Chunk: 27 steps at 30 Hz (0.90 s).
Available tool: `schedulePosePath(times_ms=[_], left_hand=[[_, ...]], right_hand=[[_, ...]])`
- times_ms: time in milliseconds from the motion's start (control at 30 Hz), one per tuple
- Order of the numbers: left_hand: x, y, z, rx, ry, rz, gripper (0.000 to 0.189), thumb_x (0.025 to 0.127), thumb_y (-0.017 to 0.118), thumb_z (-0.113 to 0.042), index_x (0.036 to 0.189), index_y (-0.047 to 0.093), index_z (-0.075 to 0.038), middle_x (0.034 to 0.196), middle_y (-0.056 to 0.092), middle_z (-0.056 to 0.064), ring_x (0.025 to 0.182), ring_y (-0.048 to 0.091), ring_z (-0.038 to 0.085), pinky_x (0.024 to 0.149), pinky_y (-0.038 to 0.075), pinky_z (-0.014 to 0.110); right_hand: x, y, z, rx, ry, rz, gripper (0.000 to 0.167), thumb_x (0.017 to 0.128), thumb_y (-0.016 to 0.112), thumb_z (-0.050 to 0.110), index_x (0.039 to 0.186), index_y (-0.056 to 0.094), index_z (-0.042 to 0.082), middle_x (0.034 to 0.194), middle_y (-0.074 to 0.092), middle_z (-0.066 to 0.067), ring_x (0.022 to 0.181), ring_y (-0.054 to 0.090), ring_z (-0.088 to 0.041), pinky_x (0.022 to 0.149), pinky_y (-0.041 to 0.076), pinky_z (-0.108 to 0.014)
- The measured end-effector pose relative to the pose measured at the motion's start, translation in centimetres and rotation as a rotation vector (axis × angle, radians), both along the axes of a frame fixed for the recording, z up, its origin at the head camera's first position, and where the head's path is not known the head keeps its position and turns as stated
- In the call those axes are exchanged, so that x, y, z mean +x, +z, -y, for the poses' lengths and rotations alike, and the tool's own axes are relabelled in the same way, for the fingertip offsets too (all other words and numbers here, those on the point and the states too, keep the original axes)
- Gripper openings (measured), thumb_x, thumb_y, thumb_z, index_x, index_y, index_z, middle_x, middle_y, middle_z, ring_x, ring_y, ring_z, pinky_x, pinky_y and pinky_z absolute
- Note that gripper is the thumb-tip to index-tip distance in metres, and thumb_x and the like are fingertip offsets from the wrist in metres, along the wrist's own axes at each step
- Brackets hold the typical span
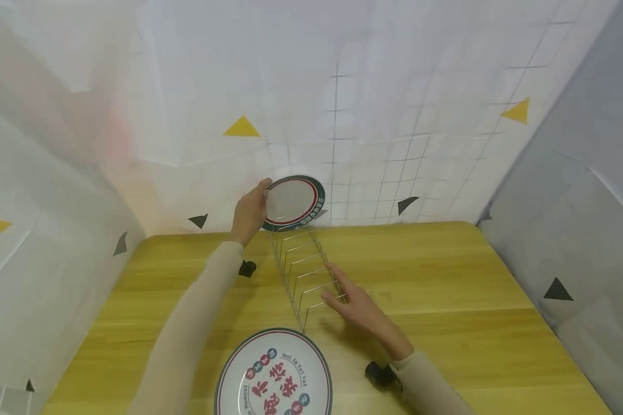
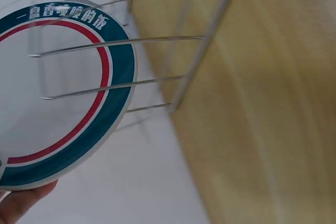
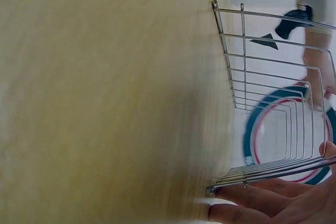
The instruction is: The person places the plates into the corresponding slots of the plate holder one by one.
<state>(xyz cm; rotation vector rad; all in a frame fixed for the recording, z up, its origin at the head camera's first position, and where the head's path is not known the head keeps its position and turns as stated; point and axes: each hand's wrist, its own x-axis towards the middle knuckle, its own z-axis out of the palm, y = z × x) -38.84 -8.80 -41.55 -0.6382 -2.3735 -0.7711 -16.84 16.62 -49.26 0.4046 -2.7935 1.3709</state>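
My left hand (image 1: 249, 214) grips the left edge of a white plate (image 1: 291, 199) with a dark green rim and red ring. That plate stands tilted at the far end of a wire dish rack (image 1: 305, 265), overlapping its last wires. In the left wrist view, a fingertip (image 2: 26, 200) shows under the plate's edge. My right hand (image 1: 360, 308) holds the near right side of the rack, its thumb over the wires and its fingers along the outside. A second plate (image 1: 275, 374), printed with red characters, lies in front of the rack's near end.
The rack stands lengthwise on a wooden table (image 1: 420, 271). White sheeting (image 1: 394, 144) with yellow and dark triangles rises behind the table's back edge. More sheeting flanks it on the left (image 1: 57, 230) and right (image 1: 592, 202).
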Motion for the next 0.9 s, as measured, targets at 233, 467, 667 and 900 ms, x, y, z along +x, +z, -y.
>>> schedulePosePath(times_ms=[233, 467, 667, 900], left_hand=[[-0.3, -2.3, 1.1, 0.075, 0.045, 0.021, 0.040, 0.100, 0.051, -0.004, 0.139, 0.047, -0.013, 0.080, 0.067, 0.016, 0.056, 0.048, 0.020, 0.056, 0.043, 0.033], [-0.5, -2.2, 1.7, 0.063, -0.003, 0.066, 0.050, 0.101, 0.051, -0.008, 0.147, 0.041, -0.023, 0.102, 0.071, 0.019, 0.072, 0.060, 0.026, 0.069, 0.051, 0.039], [0.2, -1.8, 1.9, 0.004, -0.013, 0.120, 0.059, 0.102, 0.050, -0.008, 0.153, 0.031, -0.030, 0.107, 0.071, 0.018, 0.073, 0.058, 0.024, 0.069, 0.049, 0.037], [1.4, -1.0, 2.5, -0.103, -0.039, 0.203, 0.083, 0.095, 0.057, 0.000, 0.158, 0.012, -0.029, 0.108, 0.066, 0.023, 0.078, 0.060, 0.030, 0.073, 0.052, 0.042]], right_hand=[[0.0, 0.1, -0.1, -0.001, 0.015, 0.014, 0.071, 0.096, 0.057, 0.049, 0.156, 0.020, 0.036, 0.160, 0.030, -0.003, 0.134, 0.046, -0.039, 0.105, 0.039, -0.061], [0.2, 0.5, 0.1, -0.002, 0.011, -0.010, 0.071, 0.097, 0.056, 0.046, 0.157, 0.021, 0.030, 0.160, 0.029, -0.004, 0.131, 0.048, -0.042, 0.104, 0.039, -0.062], [0.4, 0.5, 0.3, -0.027, 0.021, -0.017, 0.071, 0.097, 0.056, 0.046, 0.157, 0.021, 0.029, 0.161, 0.028, -0.004, 0.130, 0.049, -0.042, 0.102, 0.041, -0.062], [0.7, 0.3, 0.4, -0.024, 0.002, 0.004, 0.072, 0.096, 0.056, 0.047, 0.157, 0.021, 0.032, 0.158, 0.032, -0.007, 0.128, 0.050, -0.045, 0.100, 0.042, -0.064]])
